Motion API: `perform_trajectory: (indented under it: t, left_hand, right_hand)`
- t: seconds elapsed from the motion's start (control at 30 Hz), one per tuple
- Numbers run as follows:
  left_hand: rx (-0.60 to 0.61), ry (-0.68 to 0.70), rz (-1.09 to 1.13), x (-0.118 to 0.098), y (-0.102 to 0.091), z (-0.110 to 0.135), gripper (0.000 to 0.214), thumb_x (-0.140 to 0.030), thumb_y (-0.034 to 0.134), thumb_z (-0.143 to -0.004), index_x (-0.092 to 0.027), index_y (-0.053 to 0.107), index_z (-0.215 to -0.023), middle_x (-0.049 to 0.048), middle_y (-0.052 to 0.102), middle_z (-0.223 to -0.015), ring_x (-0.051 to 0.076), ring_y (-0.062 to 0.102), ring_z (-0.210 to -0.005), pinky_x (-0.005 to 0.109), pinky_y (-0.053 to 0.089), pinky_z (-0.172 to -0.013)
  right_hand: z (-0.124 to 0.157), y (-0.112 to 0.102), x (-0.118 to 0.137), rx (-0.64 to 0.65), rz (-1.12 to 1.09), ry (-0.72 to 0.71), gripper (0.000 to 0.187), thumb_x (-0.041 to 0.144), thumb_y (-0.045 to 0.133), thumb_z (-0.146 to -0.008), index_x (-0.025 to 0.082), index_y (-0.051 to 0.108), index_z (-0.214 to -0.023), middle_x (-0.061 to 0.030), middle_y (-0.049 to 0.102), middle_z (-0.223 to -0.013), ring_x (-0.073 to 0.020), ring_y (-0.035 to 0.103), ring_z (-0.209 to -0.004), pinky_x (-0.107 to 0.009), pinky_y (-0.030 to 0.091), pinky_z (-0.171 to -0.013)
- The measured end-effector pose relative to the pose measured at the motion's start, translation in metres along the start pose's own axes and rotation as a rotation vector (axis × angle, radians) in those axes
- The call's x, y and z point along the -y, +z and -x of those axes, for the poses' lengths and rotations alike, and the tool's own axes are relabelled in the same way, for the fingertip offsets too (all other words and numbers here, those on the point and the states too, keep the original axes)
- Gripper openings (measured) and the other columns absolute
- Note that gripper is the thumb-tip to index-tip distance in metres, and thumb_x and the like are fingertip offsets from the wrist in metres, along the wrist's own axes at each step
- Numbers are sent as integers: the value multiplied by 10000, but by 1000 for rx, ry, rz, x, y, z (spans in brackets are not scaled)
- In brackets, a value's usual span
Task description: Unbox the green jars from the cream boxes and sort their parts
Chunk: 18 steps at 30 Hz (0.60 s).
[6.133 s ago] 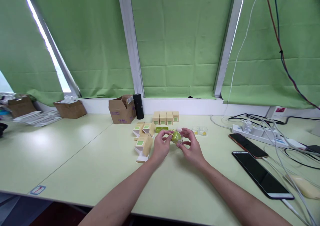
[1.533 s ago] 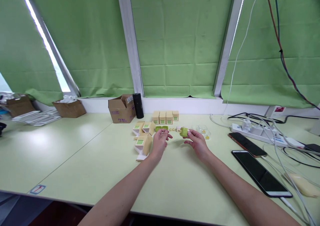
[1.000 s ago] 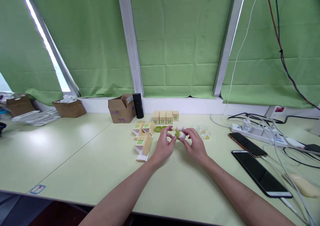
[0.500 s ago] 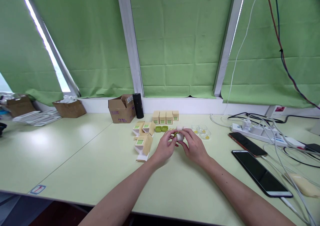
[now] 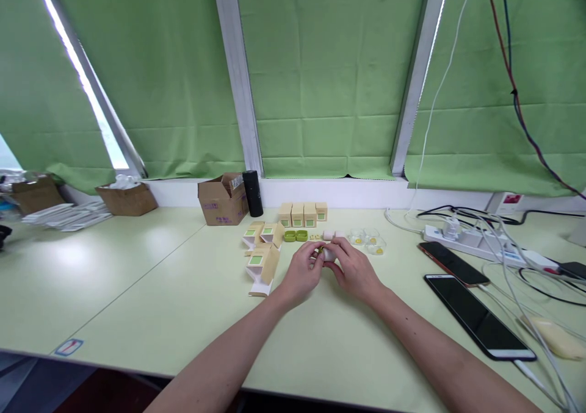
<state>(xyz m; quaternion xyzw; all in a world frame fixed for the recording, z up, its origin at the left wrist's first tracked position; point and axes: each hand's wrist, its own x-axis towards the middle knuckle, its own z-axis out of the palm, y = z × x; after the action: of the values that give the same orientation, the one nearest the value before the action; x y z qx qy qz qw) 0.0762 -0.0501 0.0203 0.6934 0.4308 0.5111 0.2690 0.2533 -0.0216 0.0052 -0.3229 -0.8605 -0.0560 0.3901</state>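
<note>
My left hand and my right hand meet over the table, fingers curled round a small white and green object held between them. Most of that object is hidden by my fingers. Just beyond my hands lie two green cases, small white pieces and clear plastic shells with yellow bits. A row of small beige boxes stands behind them. Opened beige boxes lie to the left of my left hand.
A brown carton and a black cylinder stand by the window sill. Two phones lie at the right, beside a power strip with tangled cables. Another carton and flat packets sit far left.
My right hand brought the green item in from the right to my left hand. Both hands then closed round it and sank a little toward me.
</note>
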Motion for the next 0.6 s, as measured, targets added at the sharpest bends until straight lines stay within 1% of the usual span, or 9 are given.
perform_trajectory:
  t: [0.17, 0.3, 0.43, 0.6]
  left_hand:
    - [-13, 24, -97, -2, 0, 0, 267, -233, 564, -927, -240, 733, -1133, 98, 716, -1130, 249, 656, -1046, 388, 545, -925]
    - [-17, 18, -144, -2, 0, -1, 277, -210, 548, -922, -240, 747, -1114, 86, 734, -1097, 244, 668, -1009, 377, 533, -920]
    - [-22, 22, -199, -2, 1, -3, 305, -183, 507, -930, -239, 753, -1102, 79, 745, -1089, 241, 674, -995, 378, 512, -931]
    - [-27, -24, -142, -2, 1, -5, 276, -220, 531, -920, -232, 775, -1050, 83, 758, -1024, 241, 675, -917, 369, 521, -881]
  right_hand:
    - [2, 4, -3, 32, -121, 38, 394, 189, 509, -992, 263, 503, -1379, -126, 588, -1246, -262, 669, -1005, -408, 601, -780]
    - [1, 5, 0, 39, -216, 94, 349, 149, 520, -961, 256, 535, -1294, -108, 591, -1196, -244, 658, -954, -396, 594, -788]
    - [-2, 6, 5, 44, -243, 145, 310, 110, 490, -947, 244, 539, -1222, -103, 583, -1171, -238, 645, -921, -385, 579, -776]
    - [-5, 8, 7, 36, -248, 168, 253, 141, 455, -968, 232, 528, -1193, -112, 576, -1162, -247, 635, -916, -398, 567, -773]
